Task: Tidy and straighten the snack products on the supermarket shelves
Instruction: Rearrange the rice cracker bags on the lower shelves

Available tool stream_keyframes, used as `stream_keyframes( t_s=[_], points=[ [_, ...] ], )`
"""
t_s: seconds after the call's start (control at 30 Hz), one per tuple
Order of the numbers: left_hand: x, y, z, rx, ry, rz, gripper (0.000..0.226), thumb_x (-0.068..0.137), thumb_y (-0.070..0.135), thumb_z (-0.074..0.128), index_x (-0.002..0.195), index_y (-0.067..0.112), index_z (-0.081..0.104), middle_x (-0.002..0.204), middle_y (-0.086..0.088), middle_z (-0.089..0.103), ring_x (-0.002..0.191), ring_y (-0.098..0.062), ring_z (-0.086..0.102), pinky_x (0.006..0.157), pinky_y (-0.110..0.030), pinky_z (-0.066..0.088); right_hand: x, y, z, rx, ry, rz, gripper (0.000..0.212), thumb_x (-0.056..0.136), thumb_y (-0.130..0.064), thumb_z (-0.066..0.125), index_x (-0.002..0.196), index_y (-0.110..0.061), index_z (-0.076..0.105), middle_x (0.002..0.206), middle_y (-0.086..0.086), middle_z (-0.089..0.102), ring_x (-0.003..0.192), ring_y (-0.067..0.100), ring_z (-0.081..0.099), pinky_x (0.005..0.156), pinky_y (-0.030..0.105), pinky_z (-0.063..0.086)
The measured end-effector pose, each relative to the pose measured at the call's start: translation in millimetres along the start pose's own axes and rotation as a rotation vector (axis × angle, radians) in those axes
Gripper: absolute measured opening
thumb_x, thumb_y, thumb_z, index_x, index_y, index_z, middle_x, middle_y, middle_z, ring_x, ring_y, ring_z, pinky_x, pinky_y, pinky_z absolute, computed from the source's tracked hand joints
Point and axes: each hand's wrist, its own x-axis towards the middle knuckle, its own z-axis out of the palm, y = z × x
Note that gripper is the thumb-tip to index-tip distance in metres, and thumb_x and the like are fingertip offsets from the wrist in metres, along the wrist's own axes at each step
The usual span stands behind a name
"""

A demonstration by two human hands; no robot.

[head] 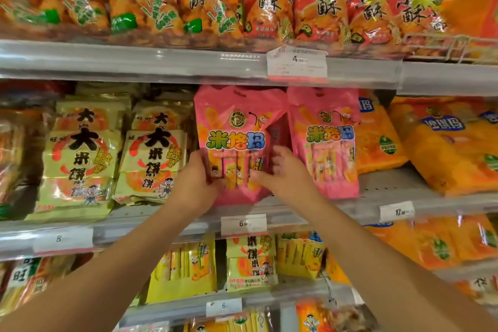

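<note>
Between both hands (pixel 199 180) (pixel 285 172), upright pink snack bag (pixel 234 127)

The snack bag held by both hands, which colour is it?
Pink snack bag, seen in the head view.

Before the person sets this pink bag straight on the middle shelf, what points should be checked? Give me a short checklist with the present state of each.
1. Left hand holds the left pink bag at its lower left edge: ok.
2. Right hand is on the bag's lower right side: ok; firmness of grip: cannot tell.
3. Bag stands straight: not ok, it tilts and its bottom overhangs the shelf edge.
4. Right pink bag is clear of it: not ok, the two overlap.
5. Yellow rice cracker packs on the left leave room: cannot tell.
6. Price tag below stays readable: ok.
</note>
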Motion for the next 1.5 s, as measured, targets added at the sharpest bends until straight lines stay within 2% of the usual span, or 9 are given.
stream_keyframes(
  t_s=[0.13,0.2,0.3,0.37,0.57,0.83,1.23,1.37,1.5],
  points=[
    [-1.4,-0.2,3.6,-0.017,0.007,-0.022,0.067,0.086,0.016,0.070,0.140,0.019,0.030,0.089,0.021,0.046,0.082,-0.011,0.054,0.068,-0.027,0.044,-22.4,-0.3,-68.1,-0.204,0.454,-0.199,0.028,0.074,-0.044,0.070,0.100,-0.039,0.058,0.099,-0.012,0.065,0.092,0.007,0.064,0.077,0.025,0.053],
    [-3.6,0.4,6.9,-0.118,0.001,-0.053,0.079,0.082,0.014,0.074,0.143,0.023,0.024,0.094,0.017,0.053,0.084,-0.005,0.056,0.067,-0.025,0.046,-18.0,9.2,-101.7,-0.426,0.587,-0.126,0.062,0.071,-0.046,0.078,0.123,-0.021,0.054,0.117,0.001,0.057,0.114,0.019,0.053,0.089,0.030,0.043],
    [-6.7,3.0,13.6,-0.179,0.000,-0.058,0.093,0.077,0.021,0.080,0.147,0.027,0.018,0.100,0.015,0.058,0.091,-0.011,0.059,0.079,-0.030,0.046,-3.9,26.6,-125.9,-0.112,0.382,0.242,0.110,0.066,-0.030,0.089,0.149,-0.009,0.020,0.143,0.009,0.043,0.132,0.026,0.042,0.105,0.037,0.037],
    [-6.4,4.4,16.0,-0.173,0.017,-0.056,0.091,0.079,0.022,0.079,0.147,0.026,0.019,0.101,0.017,0.058,0.093,-0.012,0.059,0.078,-0.029,0.044,-0.7,36.0,-131.1,0.024,0.266,0.356,0.101,0.066,-0.026,0.089,0.146,-0.009,0.030,0.140,0.007,0.051,0.123,0.024,0.053,0.098,0.037,0.047],
    [-4.0,0.5,20.5,-0.179,0.046,-0.075,0.083,0.079,0.022,0.078,0.143,0.023,0.025,0.105,0.011,0.061,0.087,-0.006,0.058,0.065,-0.021,0.043,-3.2,39.4,-127.0,0.032,0.328,0.220,0.067,0.059,-0.018,0.092,0.115,-0.008,0.057,0.101,0.008,0.071,0.083,0.023,0.071,0.068,0.037,0.059],
    [-2.4,-3.7,22.7,-0.183,0.065,-0.055,0.082,0.078,0.026,0.079,0.141,0.025,0.027,0.102,0.017,0.059,0.086,0.000,0.058,0.067,-0.027,0.047,-16.8,33.8,-86.6,-0.033,0.333,0.123,0.071,0.066,-0.028,0.088,0.123,-0.012,0.048,0.117,0.003,0.065,0.111,0.024,0.060,0.095,0.047,0.050],
    [-6.5,-4.5,23.8,-0.168,0.084,0.000,0.087,0.077,0.028,0.080,0.143,0.028,0.023,0.107,0.019,0.057,0.096,-0.007,0.061,0.077,-0.023,0.045,-18.2,31.0,-94.7,0.050,0.213,0.176,0.075,0.067,-0.016,0.088,0.125,-0.021,0.042,0.117,-0.003,0.063,0.110,0.019,0.062,0.088,0.034,0.053],
    [-17.0,0.7,20.1,-0.267,0.118,0.122,0.097,0.074,0.019,0.083,0.141,0.045,0.019,0.107,0.037,0.051,0.093,0.019,0.056,0.073,-0.004,0.043,-32.4,25.5,-90.0,-0.121,0.400,0.047,0.091,0.065,-0.024,0.090,0.138,-0.020,0.035,0.135,-0.003,0.049,0.126,0.013,0.048,0.100,0.040,0.048],
    [-45.6,-7.9,-0.9,-0.104,0.191,0.378,0.059,0.089,0.024,0.065,0.137,0.043,0.036,0.132,0.018,0.050,0.120,0.000,0.050,0.096,-0.014,0.043,-60.5,12.2,-52.5,-0.400,0.458,-0.463,0.069,0.082,-0.029,0.066,0.142,-0.018,0.035,0.153,-0.002,0.023,0.145,0.019,0.020,0.114,0.052,0.028]
  ],
)
